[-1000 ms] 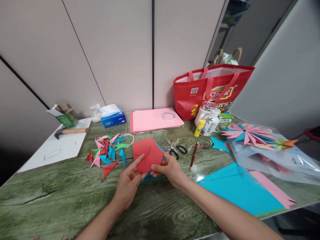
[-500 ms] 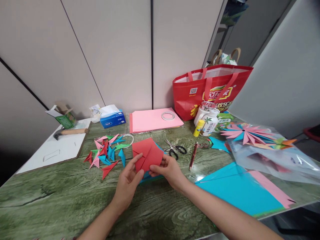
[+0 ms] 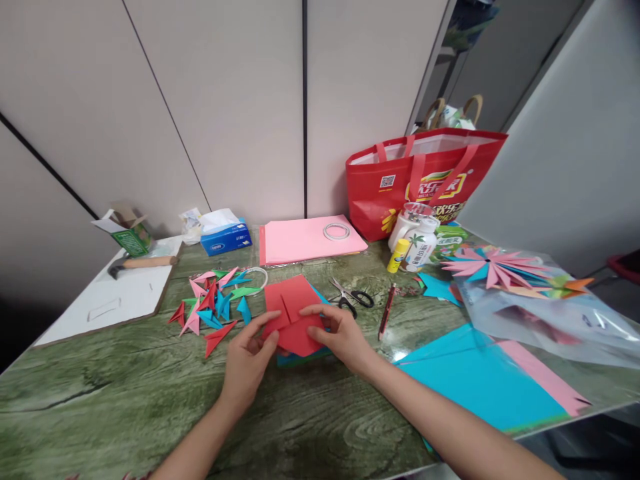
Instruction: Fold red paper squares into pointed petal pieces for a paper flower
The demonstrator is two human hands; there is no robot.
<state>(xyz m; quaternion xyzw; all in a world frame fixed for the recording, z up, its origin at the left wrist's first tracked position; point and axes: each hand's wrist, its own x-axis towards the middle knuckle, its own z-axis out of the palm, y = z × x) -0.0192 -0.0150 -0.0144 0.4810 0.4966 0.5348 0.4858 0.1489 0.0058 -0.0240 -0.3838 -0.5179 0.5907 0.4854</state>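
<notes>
A piece of red folded paper (image 3: 296,293) is held up between my two hands, over a blue sheet (image 3: 300,359) that peeks out beneath it. My left hand (image 3: 250,350) pinches its lower left edge with thumb and fingers. On the opposite side, my right hand (image 3: 343,337) grips the right edge, its index finger lying across the face of the paper. A short slit-like crease line runs down the middle of the red paper. Just to the right lie the black-handled scissors (image 3: 353,297), and left of the paper is a pile of small folded paper pieces (image 3: 215,300).
Pink sheets (image 3: 305,243) carry a roll of tape (image 3: 337,231) at the back. A red bag (image 3: 370,200), a glue stick (image 3: 398,256) and a white bottle (image 3: 423,247) stand right of them. A red pen (image 3: 387,312), blue paper (image 3: 480,383) and a hammer (image 3: 145,263) also lie about.
The red paper has been turned, so its crease lines now stand differently. My right index finger has come onto its face, and my left fingers have moved to its lower left edge.
</notes>
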